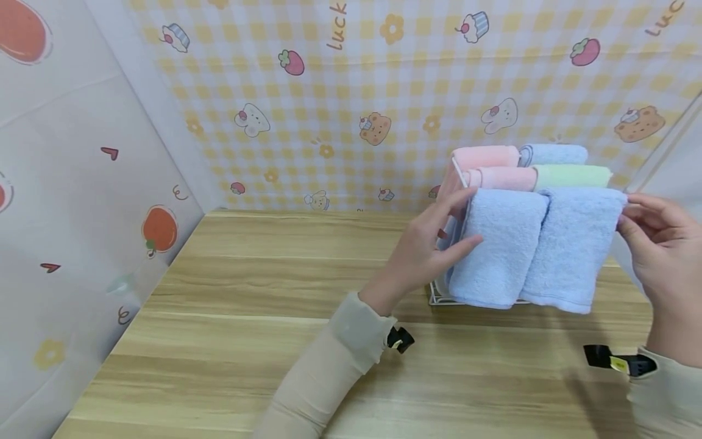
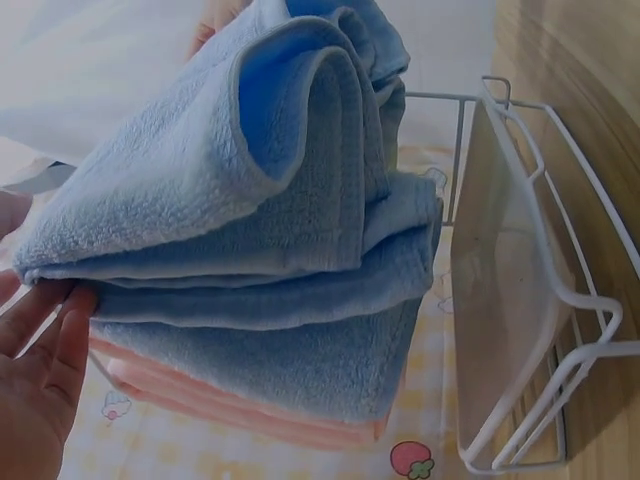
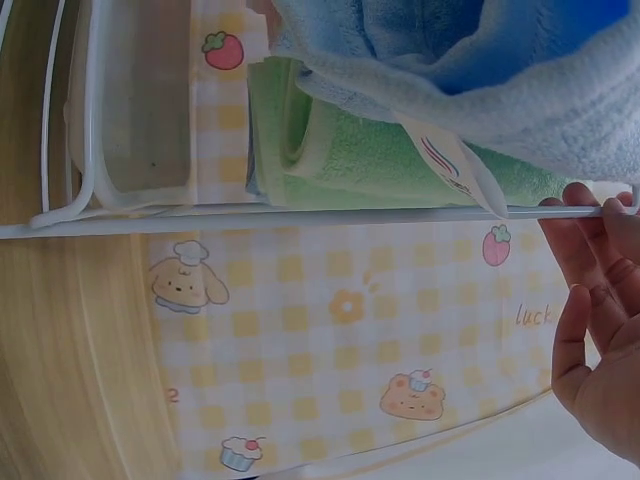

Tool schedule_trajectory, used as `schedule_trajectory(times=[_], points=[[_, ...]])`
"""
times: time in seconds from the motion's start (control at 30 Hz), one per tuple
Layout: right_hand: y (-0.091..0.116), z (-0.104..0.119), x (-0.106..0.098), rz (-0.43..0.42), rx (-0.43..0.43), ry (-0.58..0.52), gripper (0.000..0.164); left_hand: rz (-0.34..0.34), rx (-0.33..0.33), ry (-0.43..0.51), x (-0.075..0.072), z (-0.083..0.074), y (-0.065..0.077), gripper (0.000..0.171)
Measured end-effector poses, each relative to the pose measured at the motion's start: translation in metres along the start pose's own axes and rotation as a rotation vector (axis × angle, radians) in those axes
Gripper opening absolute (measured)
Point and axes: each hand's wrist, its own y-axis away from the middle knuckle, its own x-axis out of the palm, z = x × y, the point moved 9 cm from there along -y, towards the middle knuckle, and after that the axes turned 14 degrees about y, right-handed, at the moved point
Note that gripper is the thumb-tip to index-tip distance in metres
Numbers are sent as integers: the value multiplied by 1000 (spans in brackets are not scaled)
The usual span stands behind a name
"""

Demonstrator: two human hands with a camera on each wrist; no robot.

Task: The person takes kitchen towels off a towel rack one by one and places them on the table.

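Plainly, a yellow-checked backdrop (image 1: 329,152) rises behind the far edge of the wood-grain table (image 1: 192,341). Near the table's far right corner stands a white wire rack (image 2: 500,300) with a translucent panel, its wire sides apparently keeping the towels packed together. At its back sit a pink towel (image 1: 485,157) and a light-blue towel (image 1: 554,154); before them, a second pink towel (image 1: 501,178) lies beside a green towel (image 1: 573,175), all folded, presumably so that the rows fit closely.

Two blue terry towels hang side by side at the rack's front, toward the table's near edge: a left one (image 1: 501,244) and a right one (image 1: 576,244), folds uppermost. The left hand (image 1: 428,244) touches the left towel's outer side with its thumb stretched across the front, unclenched, seemingly steadying the fold. The right hand (image 1: 663,244) pinches the right towel's upper outer corner between thumb and fingers, probably to hold that edge straight; whether the pinch includes the rack's wire, I cannot tell. Smallest, a white label (image 3: 460,170) dangles from the right towel over the rack's side wire.
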Motion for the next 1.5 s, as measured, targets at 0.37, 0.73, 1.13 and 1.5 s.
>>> schedule_trajectory(times=[0.37, 0.73, 1.13, 1.5], points=[[1, 0, 1, -9, -6, 27, 34, -159, -6, 116, -5, 2, -3, 53], [2, 3, 0, -30, -59, -64, 33, -246, -94, 196, -2, 5, -1, 48], [2, 4, 0, -26, -72, -107, 33, -105, -238, 282, 11, 16, -22, 57], [9, -6, 4, -4, -75, -147, 32, -51, -291, 300, 16, 23, -29, 49]])
